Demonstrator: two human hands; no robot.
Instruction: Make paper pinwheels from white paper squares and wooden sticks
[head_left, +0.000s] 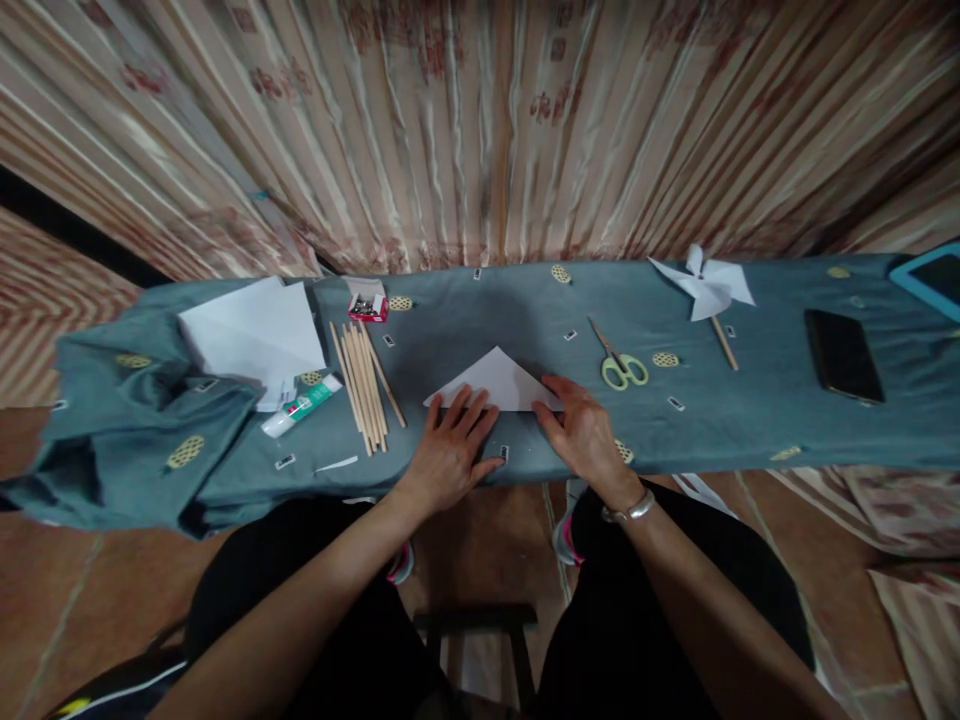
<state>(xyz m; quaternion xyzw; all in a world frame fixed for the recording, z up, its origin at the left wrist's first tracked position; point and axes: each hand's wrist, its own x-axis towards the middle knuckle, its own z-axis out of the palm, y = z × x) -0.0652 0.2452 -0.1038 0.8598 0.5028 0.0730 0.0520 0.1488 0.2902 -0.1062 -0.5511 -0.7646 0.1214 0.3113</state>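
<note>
A white sheet of paper (501,375), folded into a triangle, lies on the cloth-covered table with its peak pointing away from me. My left hand (450,455) rests flat across the paper's lower left edge, fingers spread and thumb stretched to the side. At the paper's right corner, my right hand (585,425) is closed, thumb and forefinger on that corner. A pair of scissors with green handles (622,372) lies just beyond my right hand. To the left of the paper sits a bundle of wooden sticks (364,385).
On the left are stacked paper sheets (255,330), a glue stick (301,405) and a small red box of metal pieces (367,306). A paper pinwheel (709,288), a black phone (844,355) and a blue-framed device (934,280) lie right. A curtain (495,130) hangs behind.
</note>
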